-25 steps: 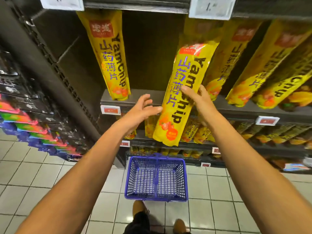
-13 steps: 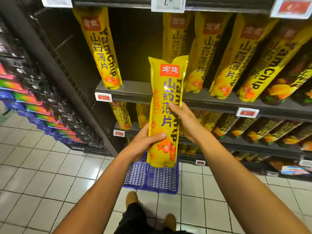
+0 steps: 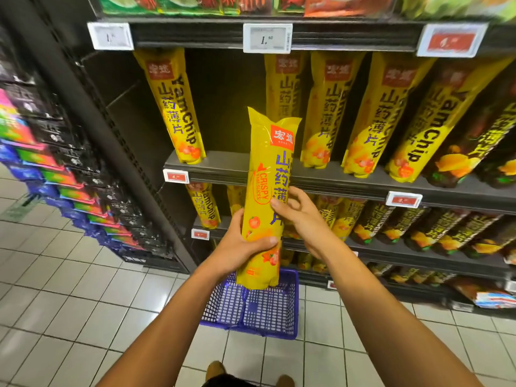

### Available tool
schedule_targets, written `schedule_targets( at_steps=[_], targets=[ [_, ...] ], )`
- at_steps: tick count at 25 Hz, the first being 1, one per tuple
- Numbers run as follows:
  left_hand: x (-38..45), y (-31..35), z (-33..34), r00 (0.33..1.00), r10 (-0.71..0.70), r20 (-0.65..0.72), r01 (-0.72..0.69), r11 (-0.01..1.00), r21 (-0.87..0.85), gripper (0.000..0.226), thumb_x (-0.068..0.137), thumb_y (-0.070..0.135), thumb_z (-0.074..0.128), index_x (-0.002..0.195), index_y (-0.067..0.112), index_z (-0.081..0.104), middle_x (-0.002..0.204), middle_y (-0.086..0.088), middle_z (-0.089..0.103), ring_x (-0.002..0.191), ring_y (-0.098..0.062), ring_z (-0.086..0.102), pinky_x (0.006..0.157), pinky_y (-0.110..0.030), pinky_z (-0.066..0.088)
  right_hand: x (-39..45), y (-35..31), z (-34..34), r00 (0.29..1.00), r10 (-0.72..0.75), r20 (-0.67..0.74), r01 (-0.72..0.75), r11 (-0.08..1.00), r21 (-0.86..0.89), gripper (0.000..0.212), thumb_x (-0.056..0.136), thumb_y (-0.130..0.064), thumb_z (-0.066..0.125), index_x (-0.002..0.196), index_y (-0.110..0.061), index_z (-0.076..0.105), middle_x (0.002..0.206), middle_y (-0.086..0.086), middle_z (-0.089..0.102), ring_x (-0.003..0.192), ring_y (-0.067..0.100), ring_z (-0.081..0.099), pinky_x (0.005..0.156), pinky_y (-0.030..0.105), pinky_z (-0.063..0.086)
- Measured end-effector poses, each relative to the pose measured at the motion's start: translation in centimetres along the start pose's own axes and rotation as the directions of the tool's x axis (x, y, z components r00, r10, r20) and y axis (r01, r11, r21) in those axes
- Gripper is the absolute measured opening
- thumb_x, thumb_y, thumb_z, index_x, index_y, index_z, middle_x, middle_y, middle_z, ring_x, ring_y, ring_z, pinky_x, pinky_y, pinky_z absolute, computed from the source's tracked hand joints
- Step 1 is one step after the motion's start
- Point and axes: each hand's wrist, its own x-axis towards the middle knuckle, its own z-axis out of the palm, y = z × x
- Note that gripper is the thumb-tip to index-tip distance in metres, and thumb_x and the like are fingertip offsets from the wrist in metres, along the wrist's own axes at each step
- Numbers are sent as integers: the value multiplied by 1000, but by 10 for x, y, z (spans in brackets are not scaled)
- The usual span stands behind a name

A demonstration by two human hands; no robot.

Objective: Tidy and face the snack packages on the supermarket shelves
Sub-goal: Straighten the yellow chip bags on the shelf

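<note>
A tall yellow yam chip package (image 3: 262, 163) stands upright in the air in front of the shelves, held by both hands. My left hand (image 3: 240, 247) grips its lower part, thumb across the front. My right hand (image 3: 298, 216) grips its right side at mid-height. On the middle shelf (image 3: 229, 166) one yellow package (image 3: 173, 107) leans alone at the left, then comes a dark gap, then a row of several yellow packages (image 3: 329, 113). Dark packages (image 3: 480, 141) follow at the right.
A blue plastic basket (image 3: 257, 308) sits on the tiled floor below the held package, in front of my feet. Lower shelves (image 3: 391, 247) carry more yellow and dark packages. Colourful and black packs (image 3: 55, 152) fill the rack at the left. Price tags (image 3: 267, 37) line the shelf edges.
The package has come off the shelf and now stands upright in both hands, turned a little. The view has tilted up, showing the top shelf.
</note>
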Motion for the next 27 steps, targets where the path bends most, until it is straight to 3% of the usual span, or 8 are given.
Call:
schedule_targets(
  at_steps=[5, 10, 16, 20, 23, 25, 27],
  targets=[
    [1, 10, -27, 990, -47, 133, 58, 995, -82, 88, 60, 37, 86, 136, 21, 45, 122, -2, 70, 105, -19, 70, 80, -30, 57, 6, -18, 13, 999, -24, 30, 24, 1000, -1, 74, 71, -41, 74, 136, -16, 48, 119, 7, 71, 96, 9, 72, 71, 20, 56],
    [-2, 23, -49, 959, -77, 273, 139, 967, -214, 92, 51, 47, 93, 127, 11, 56, 116, -10, 72, 100, -23, 71, 81, -33, 57, 19, -44, 23, 996, -37, 83, 24, 989, 145, 60, 84, -39, 67, 136, -13, 54, 125, 11, 70, 115, 29, 67, 95, 46, 55],
    [3, 35, -55, 962, -69, 266, 124, 972, -198, 108, 51, 54, 91, 140, 17, 43, 131, -12, 64, 115, -29, 64, 93, -42, 55, 32, -56, 33, 996, -84, 29, 79, 989, 122, 58, 82, -39, 70, 132, -12, 57, 119, 9, 73, 109, 27, 71, 92, 43, 57],
    [8, 43, -61, 969, -17, 247, 56, 987, -151, 104, 57, 47, 91, 143, 22, 37, 112, 0, 73, 101, -19, 71, 80, -31, 57, 39, -68, 37, 991, -129, -44, 133, 985, 105, 62, 79, -39, 72, 132, -12, 56, 117, 7, 74, 105, 24, 72, 89, 41, 59],
    [15, 48, -63, 974, -16, 227, 47, 990, -131, 97, 59, 38, 92, 139, 19, 41, 126, -9, 67, 109, -23, 68, 84, -32, 57, 43, -76, 40, 989, -151, -11, 151, 987, 63, 62, 83, -44, 70, 135, -16, 53, 121, 6, 72, 110, 24, 70, 91, 42, 58],
    [16, 43, -68, 955, 15, 296, 49, 977, -206, 89, 66, 30, 90, 138, 16, 41, 114, -7, 72, 97, -16, 72, 79, -29, 57, 44, -76, 38, 992, -112, 53, 107, 991, 83, 64, 84, -50, 67, 138, -18, 52, 128, 10, 68, 116, 27, 66, 93, 47, 56],
    [16, 34, -74, 916, 5, 401, 147, 926, -347, 88, 63, 32, 91, 136, 15, 44, 99, -2, 76, 88, -13, 73, 79, -32, 58, 45, -73, 36, 991, -59, 118, 46, 993, 106, 62, 85, -47, 64, 139, -21, 50, 132, 15, 64, 117, 33, 63, 92, 53, 56]
  ],
)
